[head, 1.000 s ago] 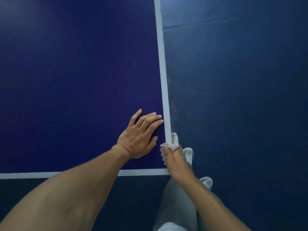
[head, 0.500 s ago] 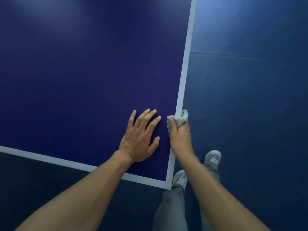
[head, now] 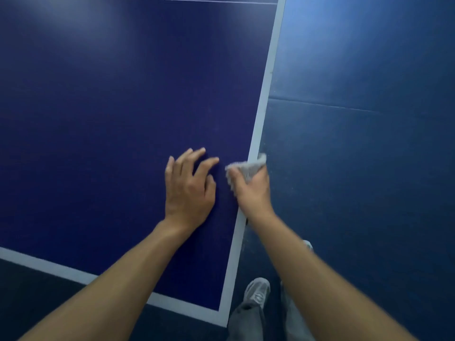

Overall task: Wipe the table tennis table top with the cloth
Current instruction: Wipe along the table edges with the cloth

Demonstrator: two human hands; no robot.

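Left hand (head: pixel 188 190): flat, fingers spread, braced on the table top (head: pixel 110 119). Right hand (head: pixel 253 190): closed around the bunched cloth (head: pixel 247 168), which is pressed onto the white side line (head: pixel 267 82) at the table's right edge, near the corner. Judgement: keep pressure even, run the cloth along the edge, overlap each pass, steady with the braced hand. Count: one table top, two hands, one cloth, one shoe (head: pixel 257 290) clearly visible on the floor.
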